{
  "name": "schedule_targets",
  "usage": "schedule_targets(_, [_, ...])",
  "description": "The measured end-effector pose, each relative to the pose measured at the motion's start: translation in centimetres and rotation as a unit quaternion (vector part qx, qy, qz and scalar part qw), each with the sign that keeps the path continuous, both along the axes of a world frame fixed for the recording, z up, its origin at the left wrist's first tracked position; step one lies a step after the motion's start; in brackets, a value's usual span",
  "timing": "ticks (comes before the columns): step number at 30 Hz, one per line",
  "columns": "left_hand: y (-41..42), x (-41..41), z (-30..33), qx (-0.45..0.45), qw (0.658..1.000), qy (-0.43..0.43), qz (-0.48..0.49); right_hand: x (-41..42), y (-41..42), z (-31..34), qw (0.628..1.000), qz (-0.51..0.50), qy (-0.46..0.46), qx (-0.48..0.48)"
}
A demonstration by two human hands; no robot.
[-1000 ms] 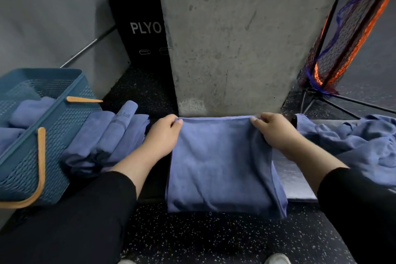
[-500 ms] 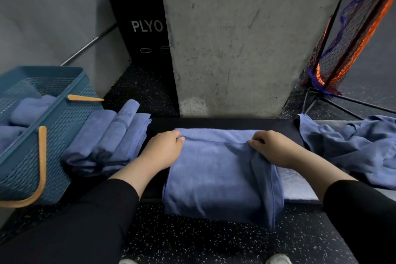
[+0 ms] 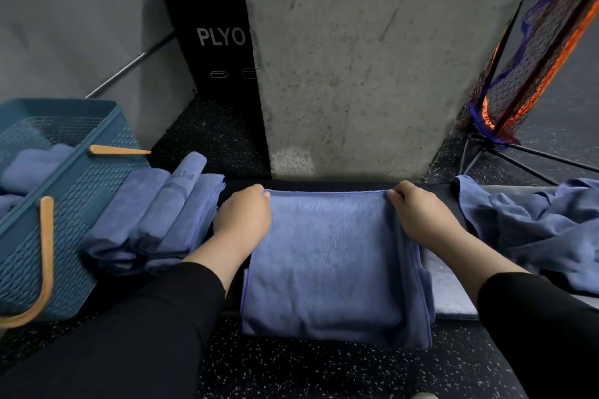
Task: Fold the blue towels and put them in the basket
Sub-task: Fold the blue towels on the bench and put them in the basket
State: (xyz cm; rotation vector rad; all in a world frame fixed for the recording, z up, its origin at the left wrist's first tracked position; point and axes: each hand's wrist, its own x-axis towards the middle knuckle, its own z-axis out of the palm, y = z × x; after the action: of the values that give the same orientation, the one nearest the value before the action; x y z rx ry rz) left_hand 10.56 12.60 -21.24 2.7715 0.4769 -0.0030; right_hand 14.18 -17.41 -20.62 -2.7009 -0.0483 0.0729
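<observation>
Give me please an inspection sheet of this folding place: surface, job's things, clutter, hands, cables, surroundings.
Surface: dark bench over speckled black floor.
Job's things: folded towel on the bench; stack of folded towels beside the blue basket, which holds towels; unfolded towels at right.
Clutter: nothing seen.
Hands: left hand and right hand each pinch a far corner of the folded towel.
Cables: nothing seen.
Surroundings: concrete pillar, black PLYO box, orange-blue net, metal bar.
</observation>
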Motion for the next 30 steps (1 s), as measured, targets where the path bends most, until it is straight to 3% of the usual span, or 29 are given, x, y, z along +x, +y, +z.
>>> schedule_targets(5, [-0.4,1.0,-0.9,0.091,0.995,-0.015,-0.028,1.4,-0.2,-1.9,0.997,-0.002,-0.046,-0.064])
schedule_targets(10, [-0.1,2.0,-3.0,0.127,0.978,-0.068,-0.150,1.5,-0.5,-3.1,0.993,0.031,-0.091,-0.063])
schedule_targets(20, [-0.2,1.7,-1.8,0.117,0.979,-0.019,-0.163,1.8,-1.6,-1.7,0.996,0.075,0.003,-0.040])
schedule_targets(23, [-0.1,1.2,-0.8,0.048,0.989,-0.024,-0.139,1.3,-1.5,-0.6,0.998,0.060,-0.018,0.021])
schedule_targets(25, [0.0,0.7,0.2,-0.080,0.989,-0.044,-0.113,0.9,-1.5,0.4,0.994,0.051,-0.019,0.096])
schedule_targets(27, [0.2,0.1,1.4,-0.194,0.973,-0.068,-0.104,0.4,-1.7,1.7,0.989,0.070,-0.029,0.128])
schedule_targets(30, [0.3,-1.2,3.7,-0.286,0.945,-0.116,-0.109,-0.9,-2.3,4.2,0.988,0.094,-0.042,0.118])
